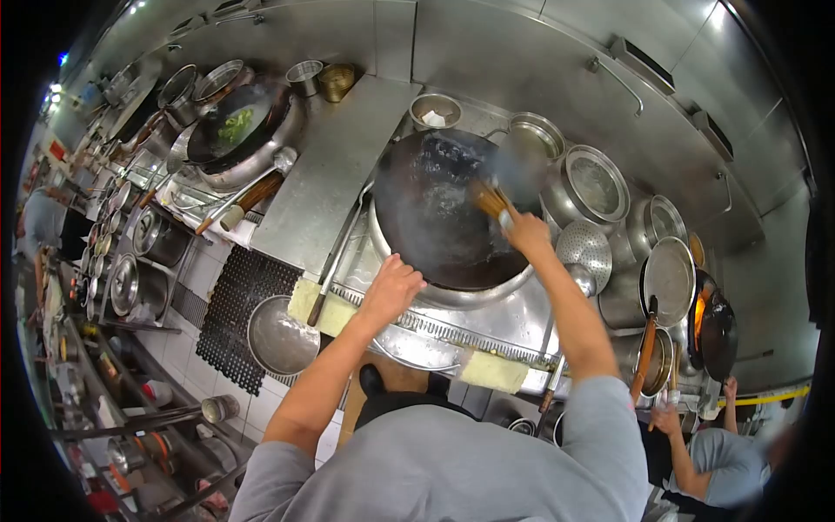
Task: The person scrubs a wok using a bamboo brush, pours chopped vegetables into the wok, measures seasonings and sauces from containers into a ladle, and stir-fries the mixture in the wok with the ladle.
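Observation:
A large dark wok [430, 213] sits on the stove in front of me, with steam and some water in it. My right hand [527, 233] grips a bamboo wok brush [492, 202] over the right part of the wok; its bristles are blurred. At the near-left rim, my left hand [396, 290] has its fingers closed on the wok's edge. Left of the wok a long-handled wok tool [335, 261] lies aslant. To the right are a perforated strainer [584, 250] and a ladle [581, 280].
Folded cloths [493, 371] lie along the stove's front edge. Metal pots [597, 184] stand at the right. Another wok [235, 126] at the left holds green vegetables. At the far right, a co-worker [722, 461] handles a wok [718, 335] beside flames. A basin [283, 335] is lower left.

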`<control>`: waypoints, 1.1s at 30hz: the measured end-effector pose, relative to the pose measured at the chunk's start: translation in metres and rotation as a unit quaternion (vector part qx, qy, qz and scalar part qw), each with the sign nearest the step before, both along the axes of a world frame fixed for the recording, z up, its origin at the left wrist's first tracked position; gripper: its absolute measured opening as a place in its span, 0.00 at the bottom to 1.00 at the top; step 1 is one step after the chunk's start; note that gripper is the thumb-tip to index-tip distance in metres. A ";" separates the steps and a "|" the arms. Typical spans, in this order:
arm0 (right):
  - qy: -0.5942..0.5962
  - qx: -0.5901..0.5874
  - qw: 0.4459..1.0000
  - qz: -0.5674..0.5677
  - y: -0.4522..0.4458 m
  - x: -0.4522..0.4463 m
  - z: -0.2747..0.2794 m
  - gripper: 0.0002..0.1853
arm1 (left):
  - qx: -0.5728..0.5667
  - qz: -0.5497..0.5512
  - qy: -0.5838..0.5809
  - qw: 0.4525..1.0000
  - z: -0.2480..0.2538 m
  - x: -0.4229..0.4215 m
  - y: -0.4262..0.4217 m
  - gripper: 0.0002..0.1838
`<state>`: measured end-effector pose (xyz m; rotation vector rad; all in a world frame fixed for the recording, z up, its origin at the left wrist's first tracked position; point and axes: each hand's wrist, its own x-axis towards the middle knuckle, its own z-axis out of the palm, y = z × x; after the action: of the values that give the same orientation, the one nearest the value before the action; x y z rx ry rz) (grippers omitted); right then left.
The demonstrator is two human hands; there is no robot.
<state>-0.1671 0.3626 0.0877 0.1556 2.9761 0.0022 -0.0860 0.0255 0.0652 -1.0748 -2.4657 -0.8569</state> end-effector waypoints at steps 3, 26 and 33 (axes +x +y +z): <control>0.021 -0.094 0.995 -0.033 -0.042 -0.013 -0.025 0.38 | 0.007 0.002 -0.012 1.000 0.008 -0.002 0.004 0.09; 0.107 -0.064 0.991 0.045 -0.065 -0.048 -0.040 0.39 | 0.005 0.008 -0.029 1.000 -0.014 0.027 0.045 0.11; 0.035 -0.190 0.981 -0.019 -0.091 -0.043 -0.026 0.41 | 0.020 0.010 -0.004 1.000 -0.005 0.030 0.058 0.09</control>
<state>-0.2102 0.2711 0.0617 0.1659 2.9715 -0.5822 -0.0560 0.0830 0.0601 -1.0348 -2.4512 -0.9019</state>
